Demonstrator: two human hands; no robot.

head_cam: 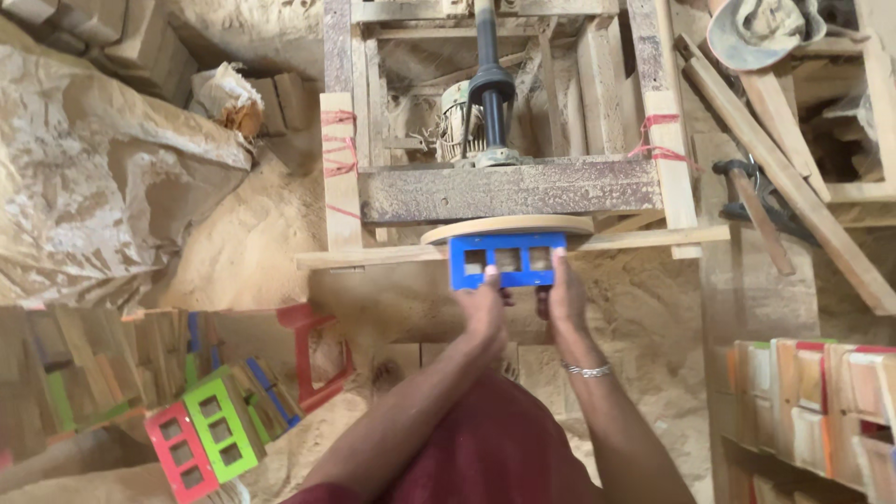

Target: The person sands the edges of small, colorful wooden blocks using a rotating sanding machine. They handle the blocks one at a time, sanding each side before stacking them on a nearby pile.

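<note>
Pressing blue frame (507, 260) against sanding disc (509, 227), hammer (751, 201) beside

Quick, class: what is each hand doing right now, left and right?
Left hand: closed on the blue frame, gripping its lower left edge.
Right hand: closed on the same frame's lower right edge.

Soft, even daylight (edges perhaps slightly blurred).

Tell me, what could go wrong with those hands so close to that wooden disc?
The left hand and right hand press a blue wooden frame with square openings against the round wooden disc; fingertips could slip onto it. The right wrist's metal bracelet might snag. Loose sawdust could make footing slippery.
</note>
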